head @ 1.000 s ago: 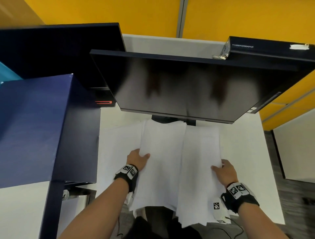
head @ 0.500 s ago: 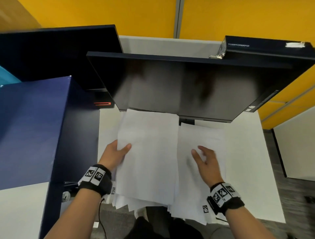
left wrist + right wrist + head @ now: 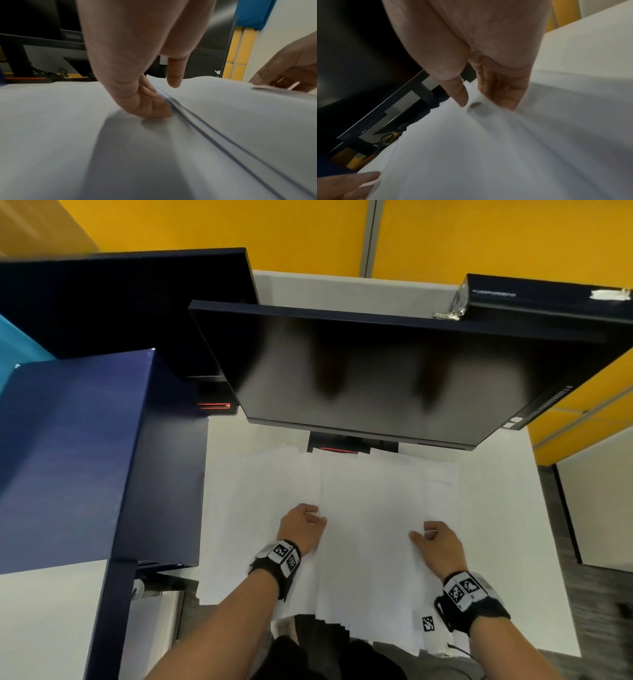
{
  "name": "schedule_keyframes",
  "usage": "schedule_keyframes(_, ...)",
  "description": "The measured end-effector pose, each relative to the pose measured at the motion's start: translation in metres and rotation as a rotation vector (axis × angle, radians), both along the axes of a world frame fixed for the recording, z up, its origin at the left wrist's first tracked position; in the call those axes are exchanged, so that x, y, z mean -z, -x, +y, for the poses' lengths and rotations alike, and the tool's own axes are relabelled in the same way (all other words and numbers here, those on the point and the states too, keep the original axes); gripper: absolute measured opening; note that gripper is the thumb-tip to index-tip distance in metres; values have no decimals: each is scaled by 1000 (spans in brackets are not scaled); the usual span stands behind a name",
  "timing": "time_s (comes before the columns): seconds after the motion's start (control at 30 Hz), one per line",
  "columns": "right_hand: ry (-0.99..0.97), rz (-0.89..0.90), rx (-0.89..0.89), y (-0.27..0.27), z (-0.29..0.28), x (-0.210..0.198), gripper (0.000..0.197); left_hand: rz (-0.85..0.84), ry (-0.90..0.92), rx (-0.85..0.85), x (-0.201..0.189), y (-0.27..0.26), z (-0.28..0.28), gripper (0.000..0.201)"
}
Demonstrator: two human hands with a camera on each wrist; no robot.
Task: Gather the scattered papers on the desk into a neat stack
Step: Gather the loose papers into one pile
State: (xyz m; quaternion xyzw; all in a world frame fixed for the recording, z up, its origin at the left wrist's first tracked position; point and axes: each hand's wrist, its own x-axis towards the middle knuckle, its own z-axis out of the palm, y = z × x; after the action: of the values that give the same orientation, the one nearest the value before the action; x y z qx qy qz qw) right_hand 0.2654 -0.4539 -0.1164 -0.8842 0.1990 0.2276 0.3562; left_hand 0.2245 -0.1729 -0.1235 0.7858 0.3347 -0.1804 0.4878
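White papers (image 3: 370, 508) lie fanned out in overlapping piles on the white desk (image 3: 496, 525) under the monitor. Several sheets hang over the front edge. My left hand (image 3: 317, 515) grips the left edge of the middle pile. In the left wrist view its curled fingers (image 3: 154, 108) press against the layered edges of the papers (image 3: 223, 108), and the thumb sits above them. My right hand (image 3: 420, 534) pinches the pile's right side. The right wrist view shows the right hand (image 3: 474, 100) with paper (image 3: 505, 148) bunched between thumb and fingers.
A dark monitor (image 3: 376, 371) overhangs the far ends of the papers, its stand (image 3: 342, 445) just behind them. A tall dark blue cabinet (image 3: 85, 457) borders the desk on the left. A second dark screen (image 3: 120, 302) stands at the back left. Bare desk shows to the right.
Half a second ago my left hand held a raised sheaf at the far left while my right lay flat. Now the sheets lie lower, my left hand has shifted right, and my right fingers have curled.
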Motion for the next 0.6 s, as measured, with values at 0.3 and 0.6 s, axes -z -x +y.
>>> schedule_keyframes(0.3, 193, 117, 142, -27, -18, 15, 79, 40, -304, 386, -5, -21, -38, 22)
schedule_keyframes(0.6, 72, 49, 211, -30, -37, 23, 67, -15, -420, 41, -2, 2, 42, 58)
